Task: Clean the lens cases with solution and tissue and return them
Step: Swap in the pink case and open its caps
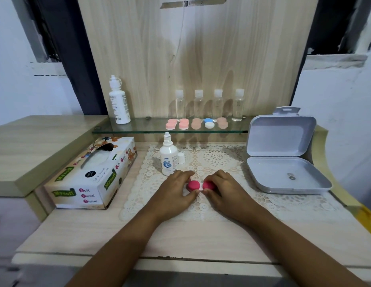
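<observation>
A bright pink lens case with two round caps lies on the lace mat. My left hand grips its left cap and my right hand grips its right cap; fingers hide part of each. A small white solution bottle stands uncapped just behind my left hand, its cap beside it. The tissue box lies to the left. Several more lens cases, pale pink and one blue and white, sit on the glass shelf.
A taller white bottle stands at the shelf's left end, with several clear small bottles behind the cases. An open grey plastic box sits to the right holding small rings. A raised wooden ledge is at the far left.
</observation>
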### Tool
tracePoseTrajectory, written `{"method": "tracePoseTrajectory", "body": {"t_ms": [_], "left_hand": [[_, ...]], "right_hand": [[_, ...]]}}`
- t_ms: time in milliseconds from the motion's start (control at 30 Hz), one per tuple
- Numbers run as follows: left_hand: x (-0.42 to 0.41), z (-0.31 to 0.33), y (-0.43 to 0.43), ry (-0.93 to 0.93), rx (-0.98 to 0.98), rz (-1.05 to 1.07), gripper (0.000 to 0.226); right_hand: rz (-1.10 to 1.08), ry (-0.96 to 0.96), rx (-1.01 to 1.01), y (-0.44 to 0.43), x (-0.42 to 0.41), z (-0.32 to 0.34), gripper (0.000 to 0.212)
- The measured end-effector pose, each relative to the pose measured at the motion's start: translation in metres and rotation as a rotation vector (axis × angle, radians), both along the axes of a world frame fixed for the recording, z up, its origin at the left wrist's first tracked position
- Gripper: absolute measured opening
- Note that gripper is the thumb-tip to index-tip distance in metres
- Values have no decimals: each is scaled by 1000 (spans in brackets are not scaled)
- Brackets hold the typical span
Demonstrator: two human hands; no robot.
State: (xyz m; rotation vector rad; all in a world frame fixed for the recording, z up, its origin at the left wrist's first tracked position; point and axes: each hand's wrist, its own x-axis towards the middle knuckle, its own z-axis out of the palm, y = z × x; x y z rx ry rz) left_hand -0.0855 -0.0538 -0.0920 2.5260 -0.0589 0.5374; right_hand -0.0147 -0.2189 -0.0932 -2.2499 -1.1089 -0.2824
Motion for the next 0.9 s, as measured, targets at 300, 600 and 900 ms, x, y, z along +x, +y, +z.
{"method": "tracePoseTrajectory", "body": {"t_ms": [300, 600, 900], "left_hand": [[-1, 5, 0, 35, 29, -54, 49], [-4, 5, -1, 11, -10, -61, 42], [-4, 6, -2, 34, -37, 0, 35]], "right_hand": [[-2, 21, -24, 1, 0, 2, 22], [1, 35, -24, -1, -1, 1, 23], [2, 35, -33, 0, -1, 2, 23]]}}
